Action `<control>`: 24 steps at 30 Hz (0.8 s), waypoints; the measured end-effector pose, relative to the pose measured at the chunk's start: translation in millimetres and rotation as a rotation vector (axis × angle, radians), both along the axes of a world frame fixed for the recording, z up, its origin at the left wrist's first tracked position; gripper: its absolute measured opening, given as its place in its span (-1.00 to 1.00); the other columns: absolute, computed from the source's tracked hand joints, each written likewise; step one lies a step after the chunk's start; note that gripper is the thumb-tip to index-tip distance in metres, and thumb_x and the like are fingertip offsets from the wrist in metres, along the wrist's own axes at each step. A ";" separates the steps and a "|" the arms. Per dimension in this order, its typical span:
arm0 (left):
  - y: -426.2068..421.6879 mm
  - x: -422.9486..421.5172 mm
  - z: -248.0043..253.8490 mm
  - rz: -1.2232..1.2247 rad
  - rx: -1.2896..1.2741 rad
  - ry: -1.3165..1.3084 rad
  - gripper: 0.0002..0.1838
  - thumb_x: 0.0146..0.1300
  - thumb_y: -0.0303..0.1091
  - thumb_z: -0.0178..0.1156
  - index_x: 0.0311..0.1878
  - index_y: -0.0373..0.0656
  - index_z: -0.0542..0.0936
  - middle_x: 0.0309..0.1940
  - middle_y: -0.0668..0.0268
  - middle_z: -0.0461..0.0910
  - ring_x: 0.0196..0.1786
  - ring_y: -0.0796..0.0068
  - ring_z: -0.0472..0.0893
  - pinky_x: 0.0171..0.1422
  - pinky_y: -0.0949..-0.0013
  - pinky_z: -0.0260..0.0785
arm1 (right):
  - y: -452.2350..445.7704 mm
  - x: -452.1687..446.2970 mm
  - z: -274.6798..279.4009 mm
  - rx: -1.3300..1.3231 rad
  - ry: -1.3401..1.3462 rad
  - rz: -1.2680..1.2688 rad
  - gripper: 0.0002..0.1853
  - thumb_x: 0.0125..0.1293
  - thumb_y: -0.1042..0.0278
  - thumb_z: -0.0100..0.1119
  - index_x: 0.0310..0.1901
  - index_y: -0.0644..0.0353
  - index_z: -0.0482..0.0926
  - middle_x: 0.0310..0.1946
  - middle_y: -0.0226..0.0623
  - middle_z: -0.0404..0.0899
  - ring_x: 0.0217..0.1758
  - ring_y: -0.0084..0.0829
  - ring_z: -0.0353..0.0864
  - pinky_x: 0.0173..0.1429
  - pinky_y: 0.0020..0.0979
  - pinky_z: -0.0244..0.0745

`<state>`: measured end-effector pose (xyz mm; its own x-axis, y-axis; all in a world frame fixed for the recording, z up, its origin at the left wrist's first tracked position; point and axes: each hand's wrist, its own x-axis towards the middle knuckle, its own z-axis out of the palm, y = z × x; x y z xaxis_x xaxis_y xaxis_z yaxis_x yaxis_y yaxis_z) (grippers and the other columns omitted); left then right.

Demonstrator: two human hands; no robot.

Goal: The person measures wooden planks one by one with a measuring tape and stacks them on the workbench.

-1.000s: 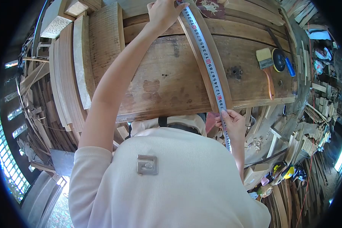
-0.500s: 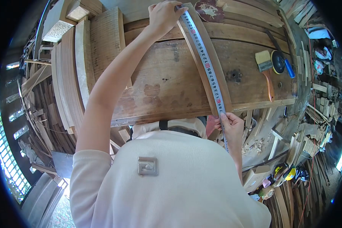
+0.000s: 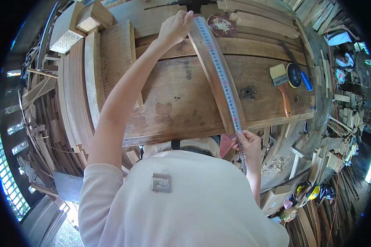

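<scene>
A long narrow wooden board point(image 3: 210, 68) lies across the workbench point(image 3: 173, 99), its near end at the bench's front edge. Along its top runs a white measuring tape point(image 3: 223, 78) with black and red figures, which hangs past the near end. At the far end, the closed fingers of my left hand point(image 3: 175, 29) are against the board's left corner, beside the tape's end; their undersides are hidden. My right hand point(image 3: 250, 144) pinches the tape just below the board's near end. The tape continues downward beside that hand.
A brush point(image 3: 282, 88), a round black-rimmed disc point(image 3: 293, 75) and a blue-handled tool point(image 3: 306, 81) lie on the bench's right side. Wooden blocks and planks point(image 3: 75, 78) stand at the left. A reddish disc with shavings point(image 3: 222, 25) sits near the board's far end.
The view has shifted, so the bench appears lower. My left fingertips have moved from over the tape's end to the board's left corner. My right hand still pinches the tape.
</scene>
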<state>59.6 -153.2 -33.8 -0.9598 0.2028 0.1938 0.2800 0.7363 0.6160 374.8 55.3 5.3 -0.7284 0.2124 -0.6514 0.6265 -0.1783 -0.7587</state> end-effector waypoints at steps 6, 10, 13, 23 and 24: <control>-15.9 -6.2 -9.1 -0.157 0.168 -0.108 -0.30 -0.04 0.18 0.15 0.04 -0.20 0.41 -0.19 0.12 0.53 -0.10 0.21 0.51 0.03 0.26 0.30 | 13.7 0.4 -6.1 0.079 0.071 -0.175 -0.81 0.27 0.30 -0.03 -0.33 0.25 0.45 -0.45 -0.31 0.52 -0.58 -0.58 0.52 -0.54 -0.66 0.32; -22.5 -5.2 -2.7 -0.259 0.043 -0.099 -0.27 -0.19 0.12 0.30 0.00 -0.21 0.45 -0.14 0.10 0.50 -0.10 0.20 0.50 0.01 0.27 0.33 | 7.1 -7.4 -3.9 0.086 0.093 -0.238 -0.82 0.29 0.32 -0.08 -0.31 0.25 0.43 -0.51 -0.37 0.46 -0.58 -0.51 0.54 -0.51 -0.60 0.40; -23.9 -4.1 0.9 -0.246 0.118 -0.192 -0.28 -0.25 0.03 0.38 -0.02 -0.23 0.47 -0.14 0.12 0.50 -0.12 0.24 0.51 -0.02 0.30 0.36 | 8.8 -9.3 -10.5 0.070 0.104 -0.231 -0.81 0.30 0.31 -0.10 -0.30 0.25 0.42 -0.53 -0.40 0.43 -0.57 -0.52 0.54 -0.50 -0.56 0.46; -35.0 8.6 -14.3 -0.228 0.524 -0.193 -0.43 -0.21 -0.26 0.41 -0.06 -0.25 0.50 -0.21 0.28 0.50 -0.18 0.53 0.50 -0.08 0.49 0.40 | 7.2 -8.8 -26.5 0.057 0.099 -0.304 -0.84 0.29 0.28 -0.06 -0.34 0.12 0.47 -0.64 -0.65 0.30 -0.68 -0.83 0.12 -0.65 -0.71 -0.03; -35.7 9.9 -14.2 -0.226 0.524 -0.191 -0.43 -0.21 -0.26 0.41 -0.06 -0.25 0.50 -0.21 0.28 0.50 -0.18 0.53 0.50 -0.08 0.49 0.40 | 6.5 -8.6 -26.6 0.032 0.117 -0.298 -0.85 0.29 0.28 -0.05 -0.33 0.10 0.48 -0.63 -0.66 0.32 -0.68 -0.84 0.12 -0.66 -0.70 -0.13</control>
<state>69.5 -188.9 -48.0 -0.9317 0.3302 0.1516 0.2430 0.2560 0.9356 366.1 61.8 -21.2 -0.7005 0.4471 -0.5562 0.4582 -0.3158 -0.8309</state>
